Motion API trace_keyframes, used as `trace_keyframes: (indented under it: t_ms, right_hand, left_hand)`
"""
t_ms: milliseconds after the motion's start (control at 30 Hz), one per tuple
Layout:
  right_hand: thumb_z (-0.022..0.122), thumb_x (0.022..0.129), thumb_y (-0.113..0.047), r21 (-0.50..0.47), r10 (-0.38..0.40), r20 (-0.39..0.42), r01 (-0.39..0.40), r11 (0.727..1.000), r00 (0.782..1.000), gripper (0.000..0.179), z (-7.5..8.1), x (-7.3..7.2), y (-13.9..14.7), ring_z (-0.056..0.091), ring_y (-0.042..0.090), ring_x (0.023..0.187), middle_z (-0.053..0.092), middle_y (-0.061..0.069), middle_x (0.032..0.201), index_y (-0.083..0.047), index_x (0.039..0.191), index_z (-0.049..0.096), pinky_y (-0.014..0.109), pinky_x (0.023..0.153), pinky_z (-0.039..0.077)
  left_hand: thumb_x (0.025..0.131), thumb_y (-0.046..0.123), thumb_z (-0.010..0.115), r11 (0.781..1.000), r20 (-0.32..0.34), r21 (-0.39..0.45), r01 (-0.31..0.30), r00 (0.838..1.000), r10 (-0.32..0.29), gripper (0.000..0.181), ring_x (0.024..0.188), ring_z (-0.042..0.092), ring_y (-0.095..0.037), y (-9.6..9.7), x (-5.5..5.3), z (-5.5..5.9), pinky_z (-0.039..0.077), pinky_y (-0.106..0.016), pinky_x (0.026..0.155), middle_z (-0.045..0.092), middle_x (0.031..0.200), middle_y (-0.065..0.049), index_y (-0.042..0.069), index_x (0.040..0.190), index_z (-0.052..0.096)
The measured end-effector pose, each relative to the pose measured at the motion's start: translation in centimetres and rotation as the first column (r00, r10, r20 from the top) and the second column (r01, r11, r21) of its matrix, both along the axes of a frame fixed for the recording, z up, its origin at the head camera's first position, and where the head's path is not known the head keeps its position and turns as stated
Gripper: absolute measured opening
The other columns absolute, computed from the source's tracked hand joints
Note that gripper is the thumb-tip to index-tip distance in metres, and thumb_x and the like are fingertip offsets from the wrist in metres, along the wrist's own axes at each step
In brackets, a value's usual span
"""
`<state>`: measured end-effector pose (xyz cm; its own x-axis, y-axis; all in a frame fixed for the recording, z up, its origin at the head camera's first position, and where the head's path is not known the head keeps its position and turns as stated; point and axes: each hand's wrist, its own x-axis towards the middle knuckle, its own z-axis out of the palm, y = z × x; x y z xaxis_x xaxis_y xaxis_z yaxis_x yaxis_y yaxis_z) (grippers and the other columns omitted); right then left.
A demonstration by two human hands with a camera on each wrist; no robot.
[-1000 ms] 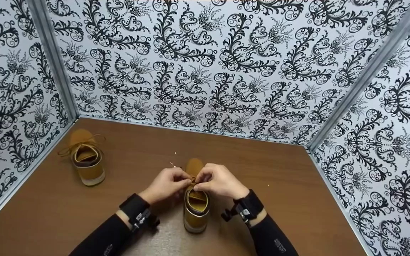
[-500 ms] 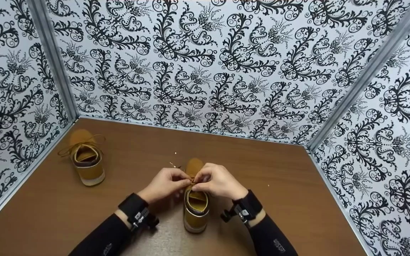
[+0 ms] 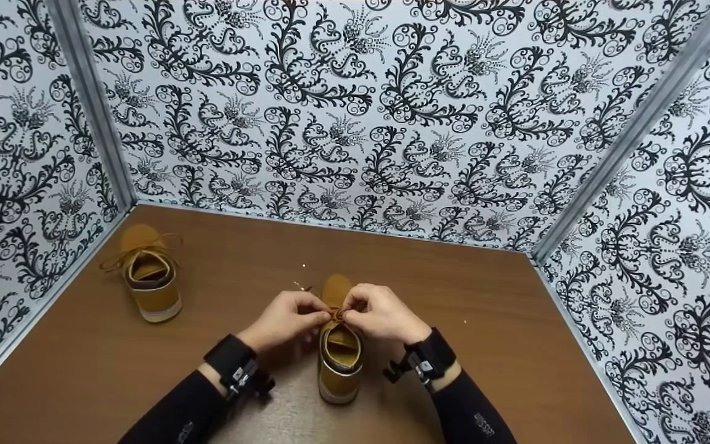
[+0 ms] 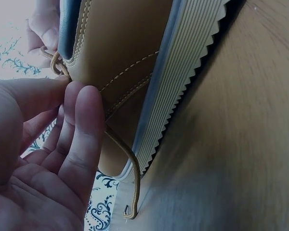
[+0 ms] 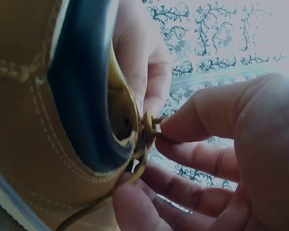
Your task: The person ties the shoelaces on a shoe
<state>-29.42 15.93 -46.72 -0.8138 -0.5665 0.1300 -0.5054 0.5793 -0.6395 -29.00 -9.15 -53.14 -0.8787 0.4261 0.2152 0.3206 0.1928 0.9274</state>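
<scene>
A tan ankle shoe (image 3: 338,383) with a dark padded collar stands upright on the table, toe pointing away from me. My left hand (image 3: 284,317) pinches the brown shoelace (image 4: 60,66) between thumb and forefinger at the left of the tongue. From the other side my right hand (image 3: 384,313) pinches the lace with thumb and index finger, just off a looped knot (image 5: 148,127) over the shoe's throat. One free lace end (image 4: 135,178) hangs down along the shoe's side to the table in the left wrist view. My hands partly hide the eyelets.
A matching shoe (image 3: 153,283) stands at the table's far left, its lace tied in a bow. Patterned panels (image 3: 355,123) in metal frames enclose the brown table (image 3: 466,370) at the back and both sides. Small light specks (image 3: 298,285) lie beyond the nearer shoe.
My right fingertips have shifted slightly right, away from the left ones, leaving the lace loops between them more visible. The left hand and both shoes stay almost in place.
</scene>
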Motion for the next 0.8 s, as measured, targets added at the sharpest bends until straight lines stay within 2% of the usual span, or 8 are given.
trace_keyframes:
  t_ms: [133, 300, 433, 500, 633, 800]
  right_hand:
    - [0.075, 0.095, -0.018, -0.024, -0.023, 0.072, 0.024, 0.999, 0.997, 0.004, -0.1, -0.3, 0.5, 0.067, 0.009, 0.077, 0.076, -0.004, 0.093, -0.018, 0.097, 0.079, 0.026, 0.070, 0.059]
    - [0.074, 0.094, -0.018, -0.062, -0.041, 0.194, 0.054, 0.997, 0.980, 0.005, -0.5, -0.8, 1.0, 0.066, 0.014, 0.059, 0.076, -0.002, 0.086, -0.016, 0.095, 0.078, 0.035, 0.056, 0.062]
    - [0.072, 0.095, -0.018, -0.099, -0.046, 0.238, 0.071, 0.993, 0.970, 0.007, -0.7, -0.9, 1.0, 0.065, 0.017, 0.056, 0.076, 0.000, 0.083, -0.015, 0.095, 0.078, 0.041, 0.055, 0.062]
    - [0.072, 0.097, -0.017, -0.140, -0.037, 0.259, 0.075, 0.987, 0.965, 0.009, -0.9, -0.9, 1.2, 0.064, 0.016, 0.056, 0.076, 0.000, 0.082, -0.012, 0.096, 0.079, 0.038, 0.055, 0.062]
    - [0.072, 0.099, -0.015, -0.234, -0.004, 0.321, 0.083, 0.969, 0.947, 0.015, -1.9, -1.1, 1.8, 0.063, 0.013, 0.059, 0.074, -0.001, 0.082, -0.001, 0.099, 0.079, 0.029, 0.056, 0.060]
    - [0.074, 0.098, -0.013, -0.317, -0.007, 0.412, 0.150, 0.936, 0.911, 0.020, -3.2, -1.2, 2.3, 0.062, 0.011, 0.059, 0.073, -0.002, 0.081, 0.006, 0.099, 0.077, 0.025, 0.056, 0.059]
  left_hand:
    - [0.103, 0.021, 0.081, 1.000, -0.009, -0.027, -0.002, 1.000, 0.002, 0.013, 0.077, 0.076, -0.026, -0.3, 0.0, 0.2, 0.064, -0.029, 0.064, 0.081, 0.098, -0.008, 0.010, 0.108, 0.085]
    - [0.103, 0.022, 0.081, 0.999, -0.013, -0.049, 0.010, 1.000, -0.011, 0.012, 0.084, 0.079, -0.039, -0.9, 0.0, 0.7, 0.068, -0.042, 0.066, 0.079, 0.102, -0.010, 0.012, 0.108, 0.085]
    - [0.103, 0.023, 0.081, 0.998, -0.005, -0.060, 0.037, 0.999, -0.038, 0.013, 0.083, 0.078, -0.033, -1.3, 0.0, 1.1, 0.068, -0.042, 0.067, 0.079, 0.102, -0.012, 0.012, 0.108, 0.085]
    - [0.103, 0.023, 0.081, 0.997, -0.001, -0.063, 0.052, 0.999, -0.053, 0.013, 0.081, 0.078, -0.027, -1.5, -0.2, 1.2, 0.067, -0.037, 0.067, 0.080, 0.101, -0.014, 0.013, 0.109, 0.085]
    - [0.103, 0.023, 0.080, 0.995, 0.003, -0.069, 0.067, 0.998, -0.067, 0.013, 0.081, 0.077, -0.027, -1.9, -0.3, 1.2, 0.066, -0.031, 0.067, 0.081, 0.100, -0.019, 0.013, 0.109, 0.085]
    - [0.102, 0.024, 0.081, 0.993, 0.010, -0.082, 0.081, 0.997, -0.081, 0.011, 0.078, 0.077, -0.022, -2.7, -0.3, 1.1, 0.066, -0.031, 0.068, 0.082, 0.099, -0.011, 0.015, 0.107, 0.085]
